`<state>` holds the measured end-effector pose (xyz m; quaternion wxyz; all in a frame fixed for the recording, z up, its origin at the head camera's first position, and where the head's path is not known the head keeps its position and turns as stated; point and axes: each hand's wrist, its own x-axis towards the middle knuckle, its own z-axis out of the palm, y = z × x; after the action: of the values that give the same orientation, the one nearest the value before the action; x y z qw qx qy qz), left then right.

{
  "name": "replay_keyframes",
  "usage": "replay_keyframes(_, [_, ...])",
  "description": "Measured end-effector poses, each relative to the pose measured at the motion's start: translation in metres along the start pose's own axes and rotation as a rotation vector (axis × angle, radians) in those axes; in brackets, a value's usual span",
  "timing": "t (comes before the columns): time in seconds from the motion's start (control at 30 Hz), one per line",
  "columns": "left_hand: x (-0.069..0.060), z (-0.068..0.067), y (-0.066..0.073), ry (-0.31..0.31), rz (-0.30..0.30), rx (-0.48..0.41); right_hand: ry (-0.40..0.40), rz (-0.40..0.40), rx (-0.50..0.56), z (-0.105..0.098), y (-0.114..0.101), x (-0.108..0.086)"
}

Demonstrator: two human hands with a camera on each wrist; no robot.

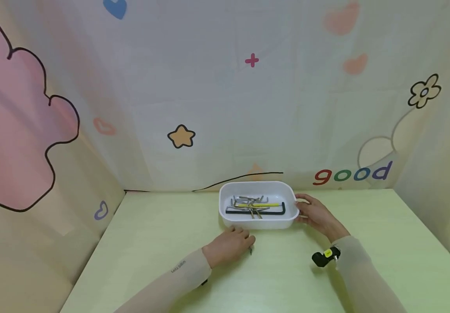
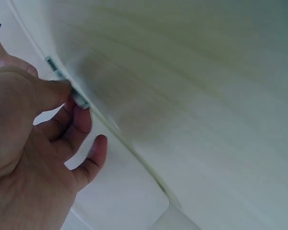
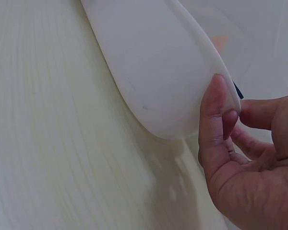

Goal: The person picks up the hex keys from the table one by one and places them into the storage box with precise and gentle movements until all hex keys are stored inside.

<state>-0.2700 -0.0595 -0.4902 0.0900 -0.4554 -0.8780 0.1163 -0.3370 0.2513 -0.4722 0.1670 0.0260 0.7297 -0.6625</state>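
Note:
A white plastic tray (image 1: pixel 256 224) stands at the back of the table. Inside it lie several silver hex keys (image 1: pixel 250 201), a long black hex key (image 1: pixel 256 212) and a thin yellow rod (image 1: pixel 262 204). My right hand (image 1: pixel 316 214) grips the tray's right end, thumb and fingers pinching the rim (image 3: pixel 221 60). My left hand (image 1: pixel 230 244) is just in front of the tray, near its left front corner. Between thumb and fingertips it pinches a small grey metal hex key (image 2: pixel 80 99), mostly covered by the fingers; its end pokes out below the hand in the head view.
The pale green table (image 1: pixel 162 230) reaches back to a printed curtain (image 1: pixel 209 95) close behind the tray. Curtain sides border the table left and right. A black and yellow device (image 1: pixel 326 256) is strapped at the right wrist.

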Motion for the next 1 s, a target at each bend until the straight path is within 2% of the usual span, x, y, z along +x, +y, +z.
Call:
replay_keyframes(0.13, [-0.002,-0.003,-0.002,0.041,0.007,0.023,-0.005,-0.018,-0.002,-0.001,-0.001,0.001])
replay_keyframes(0.57, [-0.005,-0.022,-0.006,0.071,0.01,0.045,0.0,-0.002,0.003,-0.002,0.003,0.003])
replay_keyframes(1.0, [-0.008,-0.046,-0.017,0.104,-0.015,0.033,0.002,-0.004,0.006,0.001,0.003,0.003])
